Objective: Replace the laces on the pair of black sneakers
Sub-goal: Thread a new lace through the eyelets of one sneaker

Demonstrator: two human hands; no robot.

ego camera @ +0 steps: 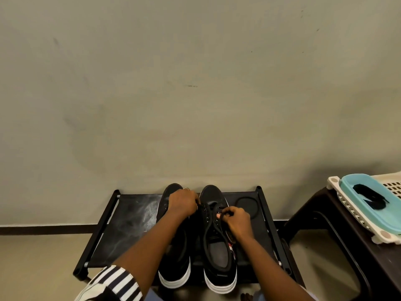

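Note:
Two black sneakers with white soles stand side by side on a low black rack, toes toward the wall. My left hand lies over the front of the left sneaker and pinches a black lace at the right sneaker's eyelets. My right hand grips the black lace on the right sneaker; a loop of it hangs down over the tongue. More black laces lie in a light blue tray at the right.
The blue tray sits on a white perforated basket on a dark stool to the right of the rack. A dark ring mark lies on the rack's far right. A plain wall stands right behind the rack.

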